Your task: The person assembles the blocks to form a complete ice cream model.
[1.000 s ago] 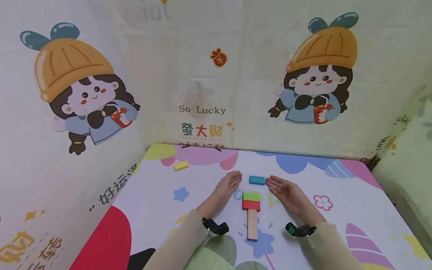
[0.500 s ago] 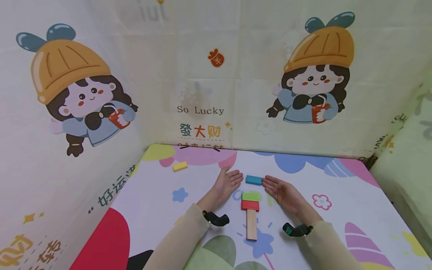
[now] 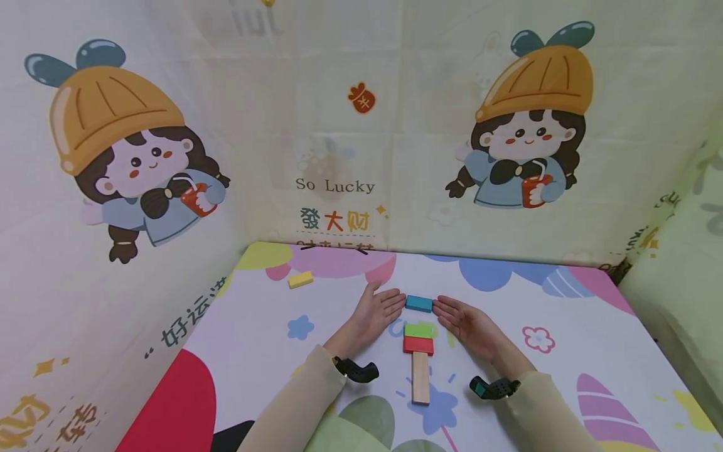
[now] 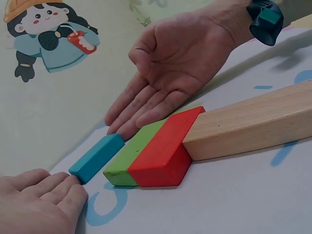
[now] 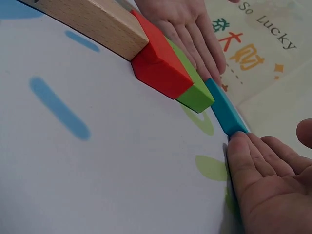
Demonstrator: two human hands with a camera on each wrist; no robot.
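Straight, uncurled fingers (image 3: 395, 301) on the left hand (image 3: 368, 319) and right hand (image 3: 473, 328) grasp nothing; they touch opposite ends of the blue block (image 3: 419, 304), seemingly to keep it squared between them. It lies just beyond the green block (image 3: 418, 331), apart from it, while the red block (image 3: 418, 346) joins green to the wooden block (image 3: 420, 380).

Left hand (image 4: 41, 202) and right hand (image 4: 183, 63) contact opposite ends of blue block (image 4: 96, 157); red block (image 4: 163, 151) adjoins green block (image 4: 130, 151) and wooden block (image 4: 253, 122).
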